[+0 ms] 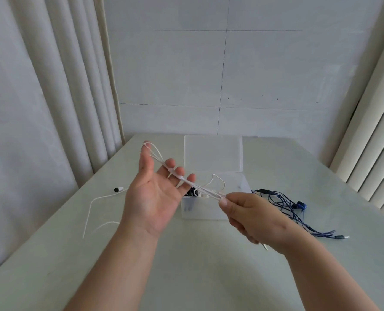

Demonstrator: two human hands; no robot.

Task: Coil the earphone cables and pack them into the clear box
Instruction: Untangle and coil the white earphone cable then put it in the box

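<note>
My left hand (151, 194) is raised palm-up with fingers spread, and white earphone cable (164, 163) loops around its thumb tip. Several strands of that cable stretch tight across my fingers to my right hand (251, 217), which pinches them just above the clear box (211, 209). The box stands open on the table, lid (212, 153) upright behind it, with a dark coiled cable and some white cable inside. The white cable's loose end, with an earbud (118, 189), trails on the table at the left. A blue earphone cable (294, 209) lies tangled to the right of the box.
The pale table (197, 265) meets a white wall at the back. Curtains (58, 86) hang along the left edge and vertical blinds (375, 153) along the right. The blue cable's plug (341, 237) lies near my right forearm.
</note>
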